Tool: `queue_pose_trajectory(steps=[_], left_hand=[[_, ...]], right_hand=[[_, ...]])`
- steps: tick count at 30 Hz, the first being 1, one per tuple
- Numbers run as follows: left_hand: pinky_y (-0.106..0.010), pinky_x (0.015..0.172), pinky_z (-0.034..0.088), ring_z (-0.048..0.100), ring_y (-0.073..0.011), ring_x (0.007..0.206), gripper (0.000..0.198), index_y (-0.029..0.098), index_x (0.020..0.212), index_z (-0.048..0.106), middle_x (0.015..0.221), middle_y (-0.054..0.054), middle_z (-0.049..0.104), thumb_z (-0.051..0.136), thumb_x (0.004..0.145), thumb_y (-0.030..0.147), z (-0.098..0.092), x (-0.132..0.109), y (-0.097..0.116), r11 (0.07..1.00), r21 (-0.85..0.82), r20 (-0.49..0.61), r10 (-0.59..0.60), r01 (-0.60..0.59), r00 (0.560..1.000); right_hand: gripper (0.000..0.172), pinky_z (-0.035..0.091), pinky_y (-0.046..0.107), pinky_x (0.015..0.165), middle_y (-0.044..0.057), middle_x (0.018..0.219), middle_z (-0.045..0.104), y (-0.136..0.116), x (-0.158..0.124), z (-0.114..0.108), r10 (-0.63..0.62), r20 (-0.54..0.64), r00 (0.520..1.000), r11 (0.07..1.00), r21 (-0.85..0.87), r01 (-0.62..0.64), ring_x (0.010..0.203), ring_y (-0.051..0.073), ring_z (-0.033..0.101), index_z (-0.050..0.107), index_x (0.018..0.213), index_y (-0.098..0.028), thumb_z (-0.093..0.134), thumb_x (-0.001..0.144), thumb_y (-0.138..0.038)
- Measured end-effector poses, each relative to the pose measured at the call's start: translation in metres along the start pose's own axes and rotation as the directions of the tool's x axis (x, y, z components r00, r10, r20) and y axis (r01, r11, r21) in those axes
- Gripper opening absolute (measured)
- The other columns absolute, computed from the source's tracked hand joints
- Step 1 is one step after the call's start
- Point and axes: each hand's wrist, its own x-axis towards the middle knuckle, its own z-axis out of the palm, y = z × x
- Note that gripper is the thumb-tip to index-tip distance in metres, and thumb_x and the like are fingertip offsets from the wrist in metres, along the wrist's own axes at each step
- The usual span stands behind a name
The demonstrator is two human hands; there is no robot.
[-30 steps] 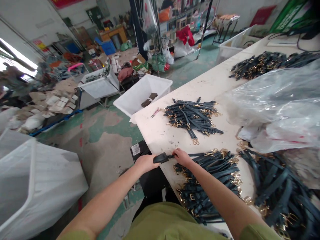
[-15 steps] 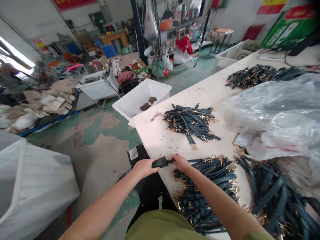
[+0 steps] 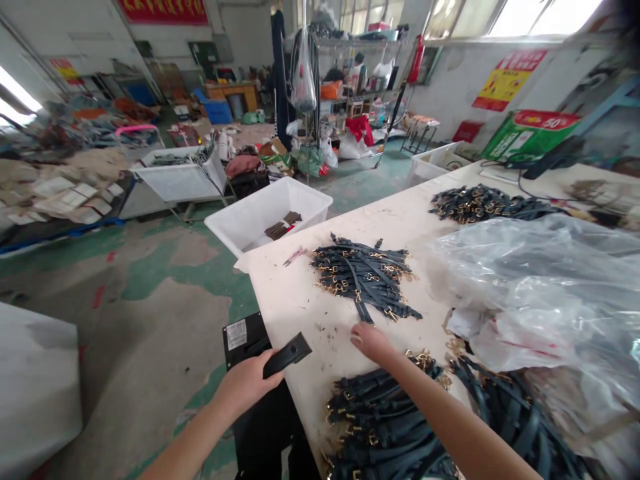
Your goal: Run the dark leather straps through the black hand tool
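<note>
My left hand (image 3: 247, 382) is closed round a small black tool (image 3: 287, 354) at the near left edge of the white table (image 3: 300, 307). My right hand (image 3: 370, 342) rests on the table top, fingers curled down, next to a strap from the spread pile of dark straps with gold buckles (image 3: 363, 272). Whether it grips the strap is unclear. A bigger heap of the same straps (image 3: 385, 427) lies under my right forearm.
A crumpled clear plastic bag (image 3: 540, 287) covers the table's right side, with another strap pile (image 3: 480, 203) behind it. A white bin (image 3: 270, 210) stands off the table's far corner. A black device (image 3: 245, 333) sits below the table edge. Clutter fills the floor beyond.
The view has tilted up and shifted. My hands have come apart: the left has drawn the black tool away to the left, and the right has reached toward the spread pile.
</note>
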Motion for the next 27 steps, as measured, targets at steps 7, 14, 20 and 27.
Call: queue_pose_trajectory(steps=[7,14,20,27], left_hand=[[-0.027,0.075,0.040,0.055,-0.0195,0.093,0.051,0.030,0.117,0.043,0.105,-0.002,0.060,0.042,0.071,0.051,-0.005,0.003,0.006,1.000,-0.016,0.039,-0.026,0.027,0.999],[-0.026,0.076,0.040,0.056,-0.0186,0.092,0.048,0.030,0.115,0.045,0.104,0.000,0.061,0.043,0.071,0.049,-0.003,-0.007,0.004,1.000,-0.028,0.020,-0.007,0.008,1.000],[-0.026,0.078,0.039,0.055,-0.0196,0.093,0.050,0.030,0.115,0.045,0.105,-0.001,0.060,0.044,0.069,0.050,0.003,-0.020,0.008,0.999,-0.030,0.012,-0.021,0.021,1.000],[-0.025,0.077,0.040,0.055,-0.0190,0.094,0.051,0.029,0.115,0.045,0.104,-0.001,0.060,0.043,0.069,0.052,0.011,-0.038,-0.004,0.998,-0.046,0.006,-0.050,0.050,0.999]], right_hand=[[0.024,0.039,0.028,0.065,0.017,0.096,0.050,-0.003,0.079,-0.018,0.353,-0.229,0.907,0.908,-0.151,-0.391,0.080,0.018,0.056,0.048,0.098,-0.012,0.031,0.083,-0.019],[0.025,0.037,0.031,0.069,0.014,0.097,0.050,0.012,0.080,-0.022,0.069,-0.274,0.959,0.934,-0.319,-0.159,0.086,0.019,0.051,0.048,0.097,-0.015,0.031,0.081,-0.011],[0.028,0.037,0.032,0.068,0.017,0.098,0.049,0.000,0.080,-0.014,0.118,-0.331,0.936,0.942,-0.261,-0.211,0.084,0.020,0.052,0.045,0.105,-0.012,0.029,0.082,-0.011],[0.029,0.038,0.032,0.064,0.017,0.095,0.051,0.002,0.082,-0.008,0.248,-0.389,0.887,0.919,-0.197,-0.343,0.082,0.022,0.054,0.048,0.103,-0.010,0.027,0.081,-0.008]])
